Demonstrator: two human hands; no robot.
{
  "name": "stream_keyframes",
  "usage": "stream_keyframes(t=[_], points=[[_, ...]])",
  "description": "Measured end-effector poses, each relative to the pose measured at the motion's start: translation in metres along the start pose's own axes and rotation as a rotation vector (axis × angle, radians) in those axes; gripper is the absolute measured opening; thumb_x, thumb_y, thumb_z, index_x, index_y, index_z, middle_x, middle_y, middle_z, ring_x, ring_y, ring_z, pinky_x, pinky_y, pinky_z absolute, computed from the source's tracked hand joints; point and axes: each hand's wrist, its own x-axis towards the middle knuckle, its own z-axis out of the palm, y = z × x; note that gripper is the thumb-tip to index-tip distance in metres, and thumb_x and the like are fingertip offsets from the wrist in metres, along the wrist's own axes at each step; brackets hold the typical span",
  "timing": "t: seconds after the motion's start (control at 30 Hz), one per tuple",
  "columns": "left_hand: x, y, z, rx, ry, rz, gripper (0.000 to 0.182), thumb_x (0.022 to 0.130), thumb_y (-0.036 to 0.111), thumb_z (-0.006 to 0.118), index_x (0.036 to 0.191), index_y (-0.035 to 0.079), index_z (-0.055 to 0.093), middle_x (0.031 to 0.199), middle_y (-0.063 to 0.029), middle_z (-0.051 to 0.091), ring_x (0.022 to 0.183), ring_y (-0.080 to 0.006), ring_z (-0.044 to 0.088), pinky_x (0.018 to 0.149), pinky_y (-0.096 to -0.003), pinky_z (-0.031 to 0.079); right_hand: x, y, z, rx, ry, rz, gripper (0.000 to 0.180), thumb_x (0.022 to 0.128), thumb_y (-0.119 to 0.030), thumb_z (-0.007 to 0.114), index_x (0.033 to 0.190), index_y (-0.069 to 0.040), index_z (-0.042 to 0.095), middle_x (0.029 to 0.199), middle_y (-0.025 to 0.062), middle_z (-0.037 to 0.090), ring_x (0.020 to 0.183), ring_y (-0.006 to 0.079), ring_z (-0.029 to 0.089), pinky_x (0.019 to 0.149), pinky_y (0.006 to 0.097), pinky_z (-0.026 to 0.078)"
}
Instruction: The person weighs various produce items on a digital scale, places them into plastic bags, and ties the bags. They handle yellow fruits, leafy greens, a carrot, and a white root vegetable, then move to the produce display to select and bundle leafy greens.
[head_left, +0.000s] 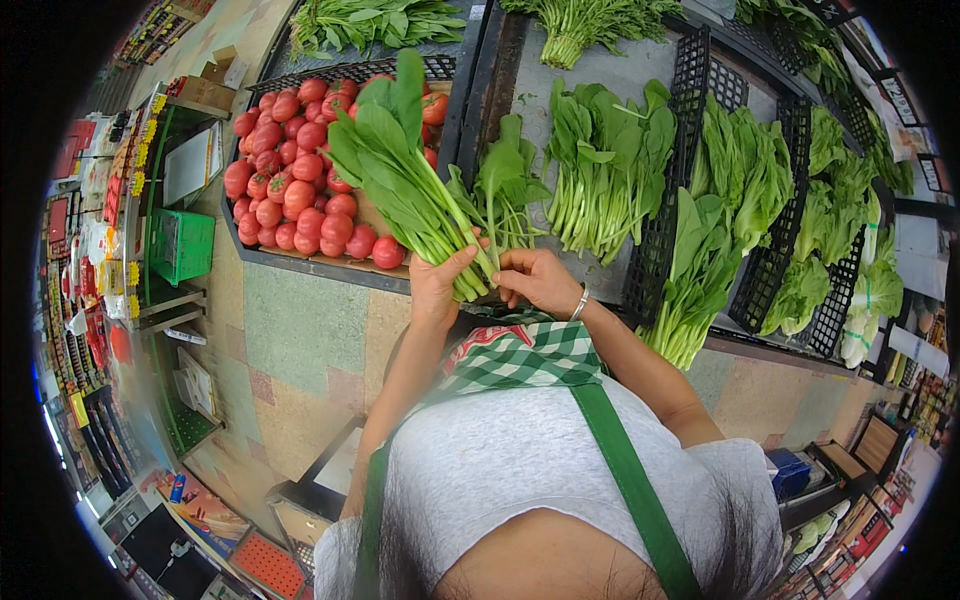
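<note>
My left hand (439, 285) is wrapped around the lower stems of a bunch of leafy greens (390, 157), which looks like choy sum. The bunch slants up to the left, its leaves over the tomatoes (300, 172). Close beside it, my right hand (541, 279) pinches thumb and fingers at the base of a single leafy stalk (492, 225) near the cut stem ends. Exactly where that stalk ends is partly hidden by the fingers. Loose greens (517, 169) lie on the display just beyond my right hand.
A larger pile of the same greens (607, 165) lies to the right, beside black plastic crate dividers (667, 180). More greens (694, 277) overhang the front edge. Lettuce (817, 210) stands farther right. A green basket (182, 244) and stocked shelves line the left.
</note>
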Motion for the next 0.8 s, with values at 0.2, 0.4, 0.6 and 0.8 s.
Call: stream_keyframes(t=[0.2, 0.4, 0.6, 0.8], points=[[-0.004, -0.004, 0.003, -0.118, 0.028, 0.099, 0.035, 0.079, -0.004, 0.070, 0.111, 0.000, 0.055, 0.103, -0.0109, 0.064, 0.097, -0.0242, 0.065, 0.082, -0.0374, 0.054, 0.002, 0.006, 0.002, 0.093, -0.004, 0.014, 0.019, 0.091, -0.019, 0.061, 0.088, 0.000, 0.061, 0.066, 0.0017, 0.058, 0.054, 0.0074, 0.054, 0.047, 0.0230, 0.044], [-0.005, -0.004, 0.002, -0.204, 0.015, 0.112, 0.031, 0.081, -0.002, 0.068, 0.109, 0.002, 0.055, 0.100, -0.0106, 0.063, 0.096, -0.0234, 0.065, 0.081, -0.0367, 0.054, -0.004, 0.007, 0.023, 0.226, 0.125, -0.124, 0.017, 0.094, -0.016, 0.057, 0.091, 0.000, 0.061, 0.067, 0.0008, 0.058, 0.052, 0.0042, 0.049, 0.043, 0.0196, 0.039], [-0.007, -0.007, 0.002, -0.212, -0.012, 0.078, 0.027, 0.084, 0.004, 0.068, 0.107, 0.002, 0.054, 0.093, -0.0132, 0.064, 0.088, -0.0219, 0.063, 0.079, -0.0351, 0.053, -0.006, 0.014, 0.025, 0.084, 0.245, -0.215, 0.016, 0.092, -0.014, 0.059, 0.087, 0.002, 0.062, 0.068, 0.0017, 0.061, 0.053, 0.0062, 0.051, 0.045, 0.0220, 0.040], [-0.005, -0.017, -0.005, -0.232, 0.020, -0.028, 0.018, 0.088, 0.006, 0.064, 0.102, 0.005, 0.052, 0.094, -0.0060, 0.057, 0.089, -0.0202, 0.060, 0.079, -0.0356, 0.052, -0.008, 0.012, 0.028, -0.261, 0.426, -0.323, 0.014, 0.082, -0.012, 0.062, 0.077, 0.001, 0.058, 0.059, 0.0003, 0.052, 0.056, 0.0050, 0.043, 0.048, 0.0249, 0.036]])
